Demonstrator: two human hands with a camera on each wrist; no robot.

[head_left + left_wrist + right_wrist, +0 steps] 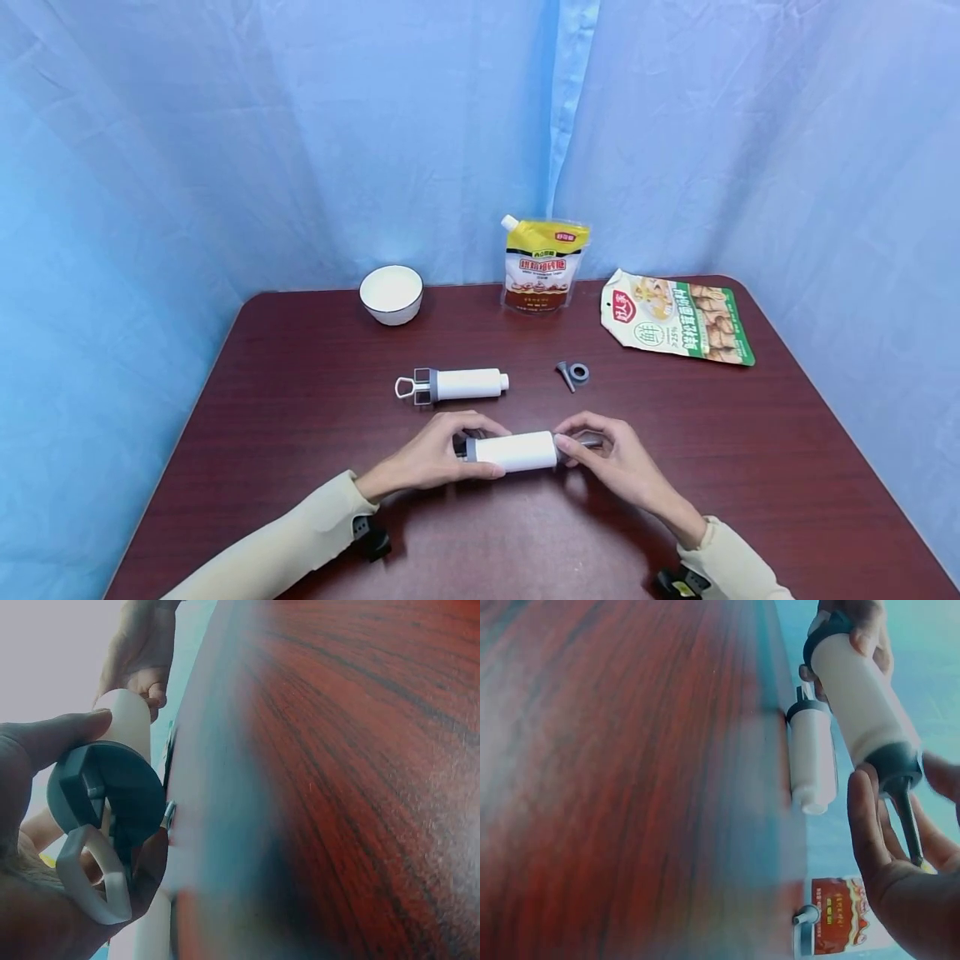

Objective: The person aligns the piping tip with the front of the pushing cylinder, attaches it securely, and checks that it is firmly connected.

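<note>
A white icing syringe [517,451] with grey ends lies level between both hands, just above the table. My left hand [438,450] grips it round its grey collar [112,791], thumb along the white barrel. The white pull ring [94,877] sticks out below that collar in the left wrist view. At the other end my right hand [615,458] pinches the grey nozzle cap [895,765] with thumb and fingers. A long thin grey nozzle [909,825] runs from the cap into the right palm's hollow.
A second white syringe [468,383] lies beyond the hands. Right of it are a small grey nozzle [566,377] and a grey ring [579,372]. Along the back stand a white bowl [392,293] and a spouted pouch [542,267]; a green-white packet [678,321] lies right.
</note>
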